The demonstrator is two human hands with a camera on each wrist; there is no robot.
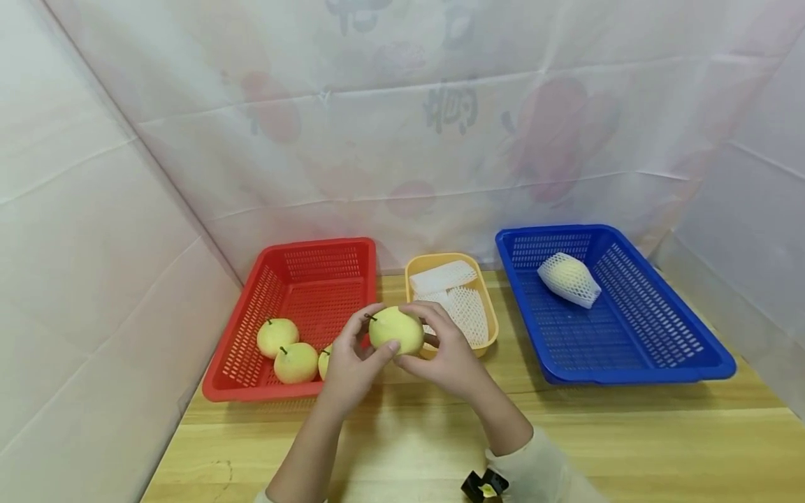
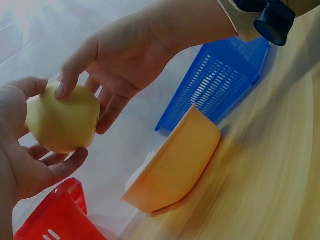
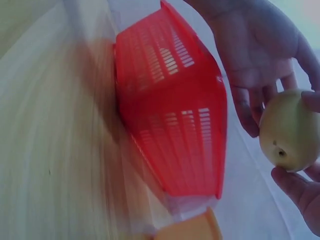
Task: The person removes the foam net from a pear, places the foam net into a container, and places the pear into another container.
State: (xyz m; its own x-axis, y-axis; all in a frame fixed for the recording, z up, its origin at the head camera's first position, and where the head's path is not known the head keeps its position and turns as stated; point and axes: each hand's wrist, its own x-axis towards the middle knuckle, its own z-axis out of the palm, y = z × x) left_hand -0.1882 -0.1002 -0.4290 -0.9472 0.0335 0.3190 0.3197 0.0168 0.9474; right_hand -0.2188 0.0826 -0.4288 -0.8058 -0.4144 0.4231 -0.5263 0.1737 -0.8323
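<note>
Both hands hold one pale yellow pear [image 1: 396, 330] above the table, between the red and blue baskets. My left hand [image 1: 349, 365] grips its left side, thumb on the front, and the dark stem points toward that hand. From the other side my right hand [image 1: 448, 353] grips it with thumb and fingers. In the left wrist view the pear [image 2: 64, 117] sits between both hands. Its end with a small dark pit shows on the pear [image 3: 290, 131] in the right wrist view. Behind the hands, a small orange basket [image 1: 492, 318] holds white foam net sleeves [image 1: 468, 316].
At left stands a red basket [image 1: 371, 269] with several pears [image 1: 295, 362], one partly hidden by the left hand. A blue basket [image 1: 635, 376] at right holds one pear in a foam net [image 1: 569, 279]. White cloth walls [image 1: 402, 154] enclose the wooden table [image 1: 415, 447].
</note>
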